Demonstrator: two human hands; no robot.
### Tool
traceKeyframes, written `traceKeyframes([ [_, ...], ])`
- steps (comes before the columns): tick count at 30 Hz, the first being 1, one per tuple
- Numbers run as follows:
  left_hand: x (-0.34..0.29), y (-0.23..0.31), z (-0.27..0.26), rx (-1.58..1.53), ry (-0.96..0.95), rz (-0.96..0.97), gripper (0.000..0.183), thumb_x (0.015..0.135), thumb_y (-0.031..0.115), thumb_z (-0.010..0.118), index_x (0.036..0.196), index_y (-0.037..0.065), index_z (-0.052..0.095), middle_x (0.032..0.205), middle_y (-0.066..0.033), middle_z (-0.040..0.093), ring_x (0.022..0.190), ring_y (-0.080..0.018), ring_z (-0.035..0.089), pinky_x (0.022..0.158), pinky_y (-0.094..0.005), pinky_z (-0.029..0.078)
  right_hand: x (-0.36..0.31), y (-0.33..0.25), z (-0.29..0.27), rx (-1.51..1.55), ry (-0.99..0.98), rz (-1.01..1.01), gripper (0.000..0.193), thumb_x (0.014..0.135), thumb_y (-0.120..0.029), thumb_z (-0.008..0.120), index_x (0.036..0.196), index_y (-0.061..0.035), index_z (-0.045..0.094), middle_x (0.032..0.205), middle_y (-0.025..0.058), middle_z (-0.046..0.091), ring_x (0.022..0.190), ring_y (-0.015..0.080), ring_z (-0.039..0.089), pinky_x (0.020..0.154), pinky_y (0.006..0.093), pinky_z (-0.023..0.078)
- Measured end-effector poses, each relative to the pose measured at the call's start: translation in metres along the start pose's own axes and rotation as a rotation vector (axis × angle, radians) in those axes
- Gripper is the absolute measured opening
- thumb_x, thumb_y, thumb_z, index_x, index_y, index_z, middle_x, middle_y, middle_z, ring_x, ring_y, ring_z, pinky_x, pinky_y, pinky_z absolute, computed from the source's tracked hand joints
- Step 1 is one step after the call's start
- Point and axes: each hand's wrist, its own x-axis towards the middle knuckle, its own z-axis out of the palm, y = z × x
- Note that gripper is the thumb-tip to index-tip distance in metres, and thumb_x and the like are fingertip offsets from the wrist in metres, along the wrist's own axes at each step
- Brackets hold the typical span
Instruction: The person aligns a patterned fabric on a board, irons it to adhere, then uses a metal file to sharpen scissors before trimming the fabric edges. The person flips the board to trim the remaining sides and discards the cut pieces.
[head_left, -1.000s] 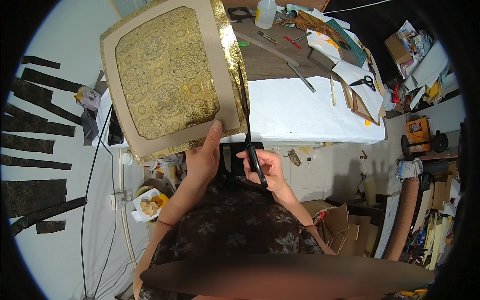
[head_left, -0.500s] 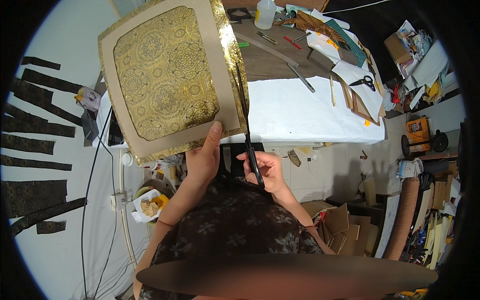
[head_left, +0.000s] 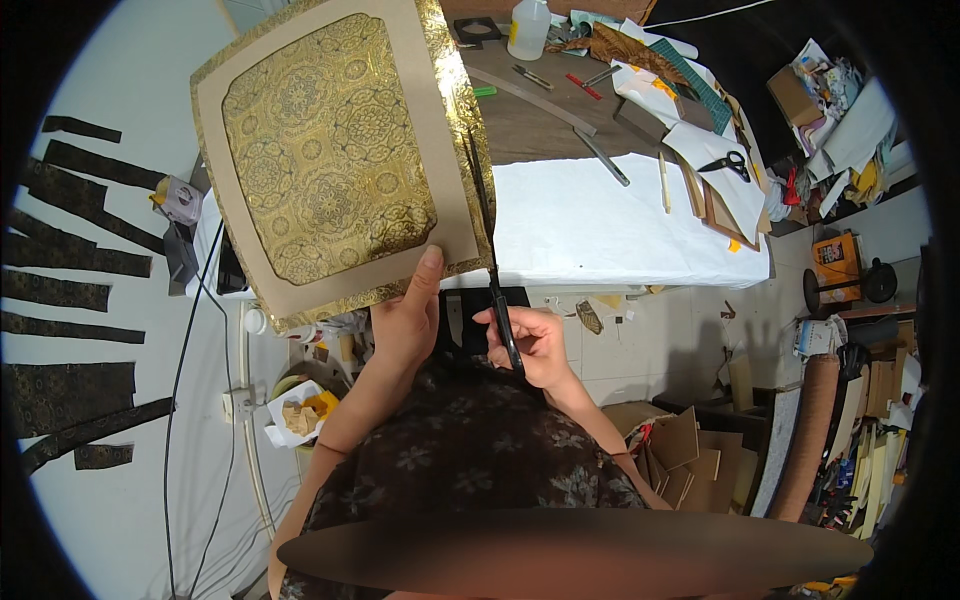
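My left hand (head_left: 408, 310) grips the lower edge of a cardboard panel (head_left: 455, 190), its thumb flat on the grey-brown border. Gold patterned brocade (head_left: 325, 150) fills the rounded opening in the middle, and a strip of the same gold fabric sticks out around the panel's outer edges. In my right hand (head_left: 530, 343) is a pair of black-handled scissors (head_left: 505, 315), fingers closed around the handles. The blades point up along the panel's right side, at the gold margin. Part of the handle loops is hidden by my fingers.
Beyond the panel a table with a white cover (head_left: 630, 220) bears a metal ruler (head_left: 600, 157), another pair of scissors (head_left: 730, 165) and a clear bottle (head_left: 528, 30). Dark fabric pieces (head_left: 70, 385) hang at the left. Cardboard sheets (head_left: 690, 455) stand at the lower right.
The panel has shifted slightly left in my left hand. The scissors have moved a little left with it, and their blades now look slightly more parted.
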Motion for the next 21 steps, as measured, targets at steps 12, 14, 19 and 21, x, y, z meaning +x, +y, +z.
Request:
traceKeyframes([
  [12,0.0004,0.0004,-0.0003,-0.01,0.004,0.004,0.038,0.096,0.001,0.063,0.132,0.007,0.053,0.127,-0.0044,0.059,0.118,-0.0155,0.056,0.105,-0.0325,0.044,-0.001,-0.0002,-0.0009,-0.044,-0.001,-0.003,0.036,0.084,0.007,0.071,0.119,0.0057,0.065,0.077,-0.0003,0.061,0.065,0.0047,0.061,0.063,0.0202,0.05],
  [14,-0.0001,0.0003,-0.0016,-0.007,-0.001,0.003,0.038,0.096,0.001,0.063,0.132,0.008,0.052,0.127,-0.0043,0.059,0.118,-0.0154,0.056,0.105,-0.0328,0.044,-0.0007,-0.0009,-0.0006,-0.046,-0.004,-0.005,0.036,0.084,0.007,0.071,0.119,0.0055,0.065,0.076,0.0,0.061,0.065,0.005,0.062,0.062,0.0204,0.05],
  [19,0.0001,0.0007,-0.002,-0.013,0.013,-0.005,0.035,0.096,0.001,0.063,0.129,0.007,0.054,0.124,-0.0042,0.061,0.115,-0.0148,0.058,0.101,-0.0307,0.045,-0.0012,-0.0013,0.0009,0.005,0.003,0.023,0.037,0.084,0.01,0.07,0.12,0.0046,0.065,0.076,-0.0002,0.061,0.065,0.0045,0.06,0.061,0.0197,0.049],
  [21,-0.0003,-0.0017,-0.0088,0.009,0.018,-0.015,0.036,0.095,0.0,0.064,0.13,0.007,0.054,0.124,-0.0046,0.061,0.116,-0.0156,0.058,0.102,-0.0321,0.046,-0.0011,-0.0011,0.0009,0.018,-0.005,0.034,0.038,0.083,0.004,0.073,0.12,0.0048,0.065,0.078,-0.0003,0.06,0.066,0.0052,0.059,0.06,0.0198,0.048],
])
